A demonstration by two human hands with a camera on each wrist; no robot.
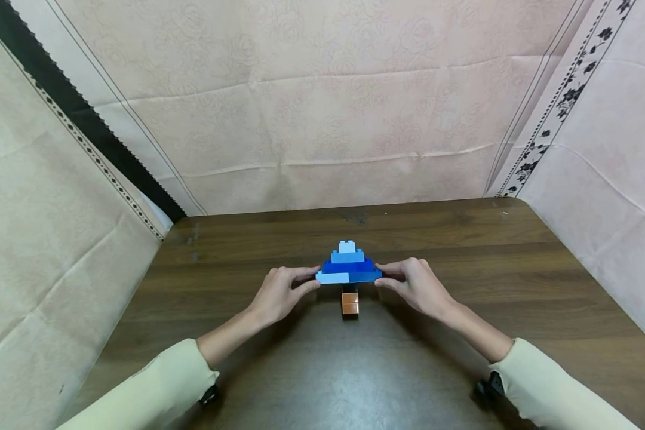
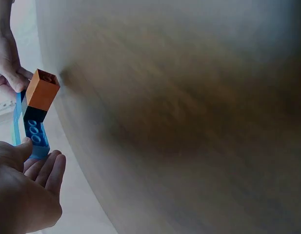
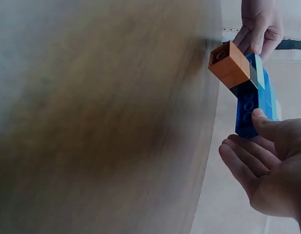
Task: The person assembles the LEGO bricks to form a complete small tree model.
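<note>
A tree-like model of toy building bricks (image 1: 347,266) is held between both hands in the head view. Its blue layers step inward toward a small light blue brick at the top, and an orange brick stem (image 1: 350,303) with a dark piece above it hangs from the middle. My left hand (image 1: 281,293) pinches the left end of the widest layer between thumb and fingers. At the opposite end my right hand (image 1: 416,285) does the same. Both wrist views show the hollow underside of the blue layer (image 2: 37,132) and the stem's open bottom (image 3: 221,55).
A dark wooden table (image 1: 236,239) lies beneath the hands. Pale patterned cloth (image 1: 322,119) hangs behind it and along both sides, with a black band (image 1: 86,107) at the left and a floral strip (image 1: 564,107) at the right.
</note>
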